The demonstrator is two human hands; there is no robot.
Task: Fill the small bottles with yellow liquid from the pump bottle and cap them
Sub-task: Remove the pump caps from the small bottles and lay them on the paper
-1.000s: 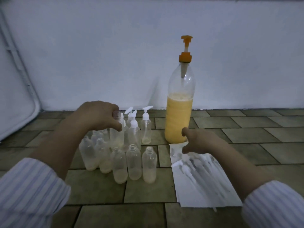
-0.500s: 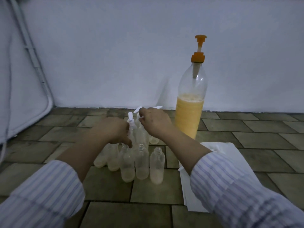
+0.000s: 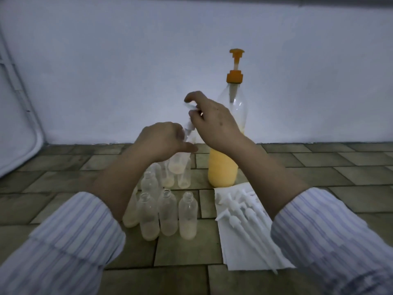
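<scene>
My left hand (image 3: 161, 139) grips a small clear bottle (image 3: 178, 165) with a little yellow liquid, lifted above the cluster. My right hand (image 3: 212, 122) pinches a white pump cap (image 3: 190, 124) at that bottle's neck. Several small uncapped bottles (image 3: 168, 211) with yellowish liquid at the bottom stand on the tiled floor below. The tall pump bottle (image 3: 225, 167), half full of yellow liquid with an orange pump head (image 3: 235, 64), stands behind my right wrist.
A white paper sheet (image 3: 244, 252) to the right of the bottles carries several white pump caps (image 3: 240, 209) with long tubes. A white wall runs behind; a pale curved panel (image 3: 19, 124) stands at the left. The floor is brown tile.
My left hand has lifted the small bottle up off the cluster. My right hand rose with the white pump cap and now holds it at the bottle's neck.
</scene>
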